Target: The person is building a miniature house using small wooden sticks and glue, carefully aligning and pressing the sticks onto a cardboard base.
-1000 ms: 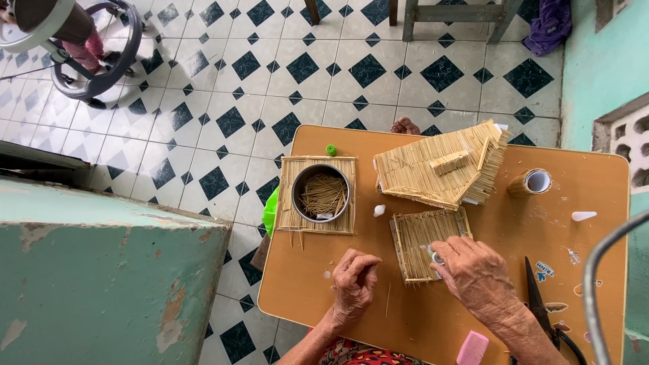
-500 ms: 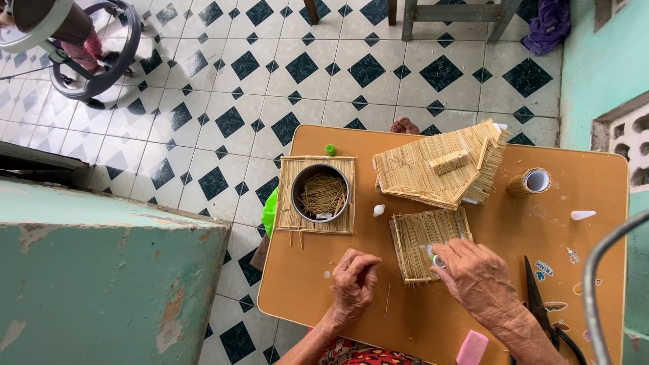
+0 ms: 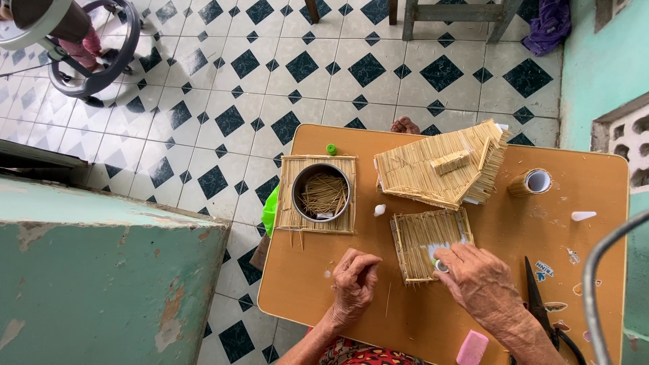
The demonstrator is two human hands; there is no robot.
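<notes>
Far left sits a round tin of sticks [image 3: 322, 194] on a stick mat [image 3: 291, 203]. Left hand [image 3: 353, 282] is loosely curled, maybe pinching a stick, can't tell. Right hand [image 3: 477, 278] lies flat on the half-filled stick panel [image 3: 422, 242]; the roof piece [image 3: 439, 165] looks done. Pink block [image 3: 471, 348] near right, small stickers [image 3: 545, 269] beside it.
</notes>
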